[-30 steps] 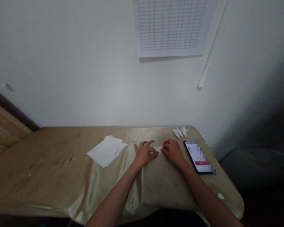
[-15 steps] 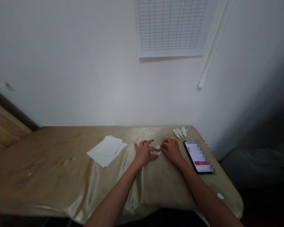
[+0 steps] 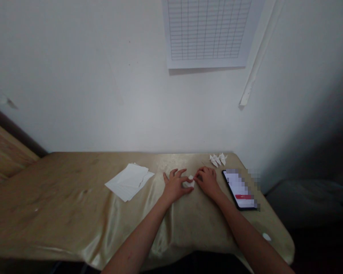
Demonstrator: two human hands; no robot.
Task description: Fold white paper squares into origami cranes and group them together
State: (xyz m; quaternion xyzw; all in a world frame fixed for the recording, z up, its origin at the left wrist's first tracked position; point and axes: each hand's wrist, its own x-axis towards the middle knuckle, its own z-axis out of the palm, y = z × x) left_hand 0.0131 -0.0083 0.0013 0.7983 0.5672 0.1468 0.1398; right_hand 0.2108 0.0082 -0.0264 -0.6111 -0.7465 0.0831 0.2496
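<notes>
A small folded piece of white paper [image 3: 190, 183] lies on the gold cloth between my hands. My left hand [image 3: 175, 186] holds its left side with thumb and index finger, the other fingers spread over the cloth. With thumb and fingertips pinched, my right hand [image 3: 207, 180] grips the paper's right edge. The paper's exact fold is too small to make out. Beyond my right hand, three small folded white paper figures [image 3: 218, 160] stand close together near the wall.
A loose stack of white paper sheets [image 3: 127, 182] lies left of my hands. To the right rests a phone [image 3: 240, 190] with a lit, partly blurred screen. A small white object [image 3: 266, 237] sits near the right front of the cloth-covered table [image 3: 60, 201]. A gridded sheet [image 3: 207, 34] hangs on the wall.
My left hand has shifted very slightly to the right, and a little more of the folded paper shows between its thumb and index finger. My right hand stays nearly still.
</notes>
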